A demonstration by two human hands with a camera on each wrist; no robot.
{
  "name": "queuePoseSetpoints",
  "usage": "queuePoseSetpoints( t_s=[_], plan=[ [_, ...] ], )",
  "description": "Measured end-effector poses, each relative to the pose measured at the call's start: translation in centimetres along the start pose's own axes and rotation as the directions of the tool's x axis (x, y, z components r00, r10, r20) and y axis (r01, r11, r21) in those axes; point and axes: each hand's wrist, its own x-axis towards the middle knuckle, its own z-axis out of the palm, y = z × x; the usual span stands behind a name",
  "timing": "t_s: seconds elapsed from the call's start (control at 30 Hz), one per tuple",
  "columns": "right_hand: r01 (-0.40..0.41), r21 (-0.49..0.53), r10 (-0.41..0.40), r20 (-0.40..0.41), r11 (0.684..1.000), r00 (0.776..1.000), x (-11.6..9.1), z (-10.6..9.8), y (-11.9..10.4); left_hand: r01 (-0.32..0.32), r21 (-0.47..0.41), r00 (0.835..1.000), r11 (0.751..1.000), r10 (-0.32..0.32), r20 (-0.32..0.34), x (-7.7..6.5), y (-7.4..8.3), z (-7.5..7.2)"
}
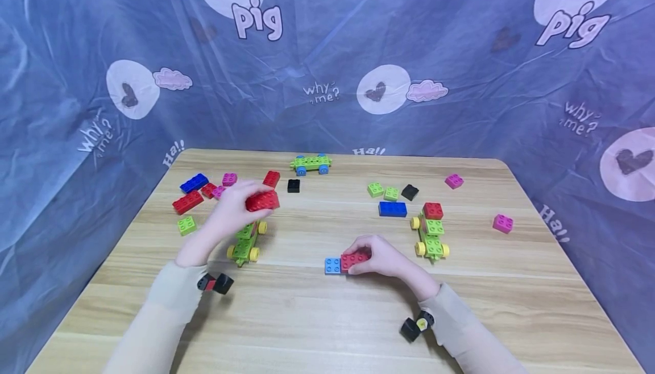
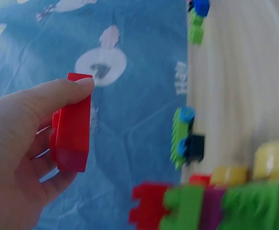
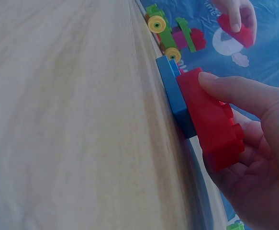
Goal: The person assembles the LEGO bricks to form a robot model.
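Note:
My left hand (image 1: pixel 239 206) grips a red brick (image 1: pixel 263 200) between thumb and fingers, raised above a green car with yellow wheels (image 1: pixel 245 246). In the left wrist view that red brick (image 2: pixel 73 129) has its smooth side outward. My right hand (image 1: pixel 376 256) pinches a second red brick (image 1: pixel 353 260) low over the table. This brick overlaps the right part of a light blue brick (image 1: pixel 332 266), whose left studs show. The right wrist view has the red brick (image 3: pixel 206 115) on the upper side of the blue brick (image 3: pixel 173 93), with the thumb on its side.
Another green car with yellow wheels (image 1: pixel 432 243), topped by a red brick (image 1: pixel 432 210), stands at right. A green car with blue wheels (image 1: pixel 312 163) is at the back edge. Loose bricks include a dark blue brick (image 1: pixel 392 209), a black brick (image 1: pixel 294 186) and a magenta brick (image 1: pixel 503 223).

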Motion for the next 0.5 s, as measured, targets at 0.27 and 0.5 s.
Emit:
queuePoseSetpoints(
  t_s=[0.27, 0.5],
  plan=[
    [-0.004, -0.001, 0.004, 0.001, 1.0, 1.0, 0.0, 0.0, 0.0, -0.112, -0.015, 0.989, 0.994, 0.113, 0.091, 0.2, 2.0, 4.2],
    [-0.004, -0.002, 0.004, 0.006, 1.0, 1.0, 0.0, -0.1, -0.1, -0.135, -0.057, 0.965, 0.989, 0.145, 0.221, 0.0, 3.8, 7.1]
  ],
)
